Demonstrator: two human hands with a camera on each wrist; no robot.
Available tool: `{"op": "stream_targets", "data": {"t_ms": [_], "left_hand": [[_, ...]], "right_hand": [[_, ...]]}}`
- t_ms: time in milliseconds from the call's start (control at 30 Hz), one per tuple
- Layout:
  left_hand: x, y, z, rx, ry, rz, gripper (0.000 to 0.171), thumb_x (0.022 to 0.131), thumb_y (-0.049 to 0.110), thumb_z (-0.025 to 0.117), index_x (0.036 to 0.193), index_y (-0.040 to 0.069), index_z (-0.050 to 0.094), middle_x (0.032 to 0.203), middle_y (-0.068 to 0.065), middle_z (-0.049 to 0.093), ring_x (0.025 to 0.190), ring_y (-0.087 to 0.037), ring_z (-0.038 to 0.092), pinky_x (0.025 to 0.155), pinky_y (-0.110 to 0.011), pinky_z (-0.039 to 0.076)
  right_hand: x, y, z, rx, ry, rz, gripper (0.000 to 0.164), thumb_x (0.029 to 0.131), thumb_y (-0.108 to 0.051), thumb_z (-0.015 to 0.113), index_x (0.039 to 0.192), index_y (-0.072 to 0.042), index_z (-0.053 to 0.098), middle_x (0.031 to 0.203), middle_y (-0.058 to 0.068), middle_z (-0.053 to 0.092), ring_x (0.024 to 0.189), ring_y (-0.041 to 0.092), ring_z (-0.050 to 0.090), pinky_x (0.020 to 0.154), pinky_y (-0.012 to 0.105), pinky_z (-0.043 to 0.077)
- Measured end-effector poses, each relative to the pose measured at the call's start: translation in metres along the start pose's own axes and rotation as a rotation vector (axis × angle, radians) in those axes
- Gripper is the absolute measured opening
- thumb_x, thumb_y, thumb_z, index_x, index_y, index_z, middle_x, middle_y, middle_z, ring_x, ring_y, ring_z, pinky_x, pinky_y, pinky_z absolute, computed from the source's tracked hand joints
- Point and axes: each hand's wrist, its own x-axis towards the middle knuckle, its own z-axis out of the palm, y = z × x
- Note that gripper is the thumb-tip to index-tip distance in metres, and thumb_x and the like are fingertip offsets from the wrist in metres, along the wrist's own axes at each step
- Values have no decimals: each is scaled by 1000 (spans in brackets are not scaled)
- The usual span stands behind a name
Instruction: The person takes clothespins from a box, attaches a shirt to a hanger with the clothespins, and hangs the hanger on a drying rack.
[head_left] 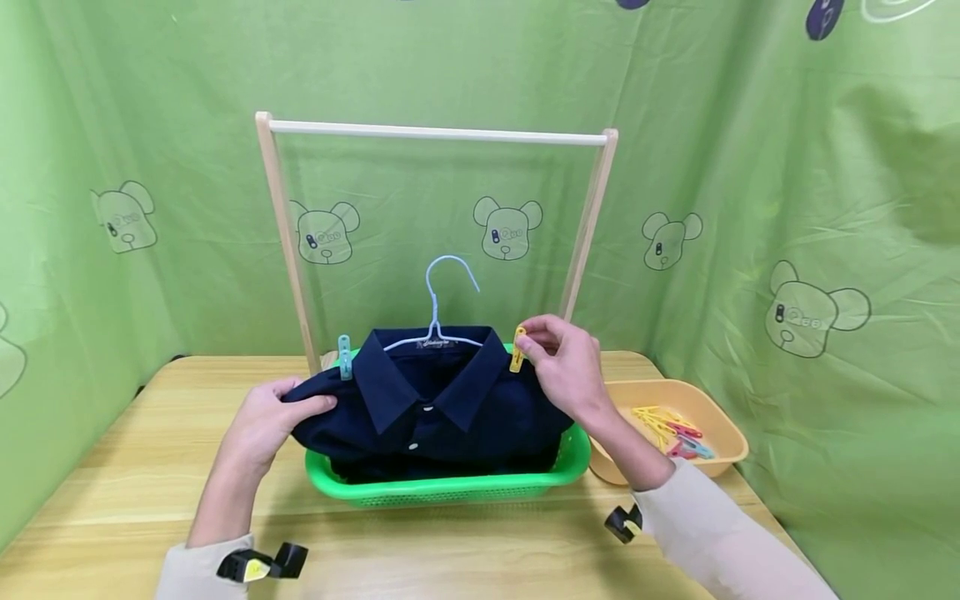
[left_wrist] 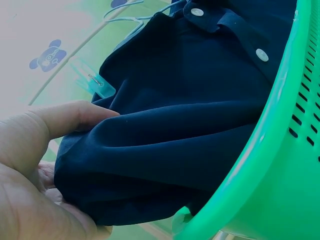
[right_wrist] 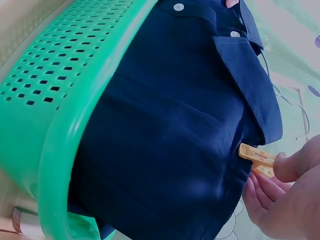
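Observation:
A dark navy shirt (head_left: 450, 417) with a collar and white buttons lies over a green basket (head_left: 450, 487). A pale blue wire hanger (head_left: 433, 308) sits inside its collar, hook upward. My left hand (head_left: 258, 421) grips the shirt's left shoulder, thumb on top and fingers beneath, as the left wrist view also shows. Close by, a light blue clothespin (head_left: 345, 358) is clipped on that shoulder. My right hand (head_left: 566, 367) pinches a yellow clothespin (right_wrist: 257, 156) between thumb and fingers, its tip on the other shoulder's edge beside the collar.
Behind the basket stands a rack with wooden posts (head_left: 588, 225) and a white crossbar (head_left: 438, 132). At the right, an orange tray (head_left: 720, 425) holds several yellow, red and blue clothespins (head_left: 671, 429). Green curtains (head_left: 450, 67) surround the wooden table (head_left: 180, 417).

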Motion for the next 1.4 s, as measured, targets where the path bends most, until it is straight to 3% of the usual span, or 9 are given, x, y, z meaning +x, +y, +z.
{"op": "stream_targets", "data": {"t_ms": [700,900,1133,1400], "left_hand": [[0,0,-2,-8,14,5,20,87,25,79,80,12,65,75,7,61,84,-14,55,81,-30,43],[0,-1,-2,-16,12,14,20,86,23,79,78,12,64,74,8,62,83,-13,56,81,-28,44],[0,-1,-2,-22,0,15,19,87,22,78,80,11,65,75,7,63,84,-13,57,82,-29,44],[0,-1,-3,-21,-4,16,19,87,22,78,81,10,65,75,7,63,85,-13,57,82,-29,44]], "right_hand": [[0,-2,-4,2,-81,9,22,98,-16,68,118,-6,71,108,13,76,101,27,73,90,44,57],[2,-1,-7,4,-116,27,29,100,-29,65,121,-9,69,112,10,76,105,26,72,91,45,56],[12,4,-19,5,-118,73,48,100,-52,57,128,-14,65,118,10,74,109,27,70,92,47,54],[36,18,-33,-49,-90,146,52,102,-54,52,132,-13,63,120,14,72,114,32,67,92,48,50]]}}
